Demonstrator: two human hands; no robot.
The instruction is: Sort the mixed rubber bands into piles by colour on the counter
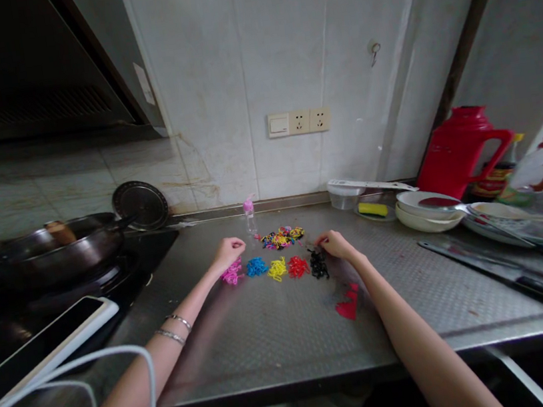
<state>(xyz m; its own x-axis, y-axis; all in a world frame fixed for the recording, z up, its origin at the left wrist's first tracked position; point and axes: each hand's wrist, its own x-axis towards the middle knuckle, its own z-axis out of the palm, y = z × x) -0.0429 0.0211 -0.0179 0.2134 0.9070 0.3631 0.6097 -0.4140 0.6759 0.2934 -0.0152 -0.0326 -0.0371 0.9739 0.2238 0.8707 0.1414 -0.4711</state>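
Observation:
On the metal counter, small loops that look like rubber bands lie in a row of piles: pink (232, 273), blue (256, 267), yellow (277, 269), red (298, 267) and black (318, 264). Behind them is a mixed-colour pile (282, 237). My left hand (228, 253) is over the back of the pink pile, its fingers pressed together. By the black pile's right side, my right hand (334, 244) has its fingers in a pinch. Whatever either hand holds is too small or hidden to make out.
A small pink-topped bottle (250, 216) stands behind the piles; a red scrap (348, 303) lies near my right forearm. At left are a pan (63, 249) on the stove and a white cable (147, 376). Bowls (427, 212), a red thermos (459, 150) and long utensils (492, 267) occupy the right.

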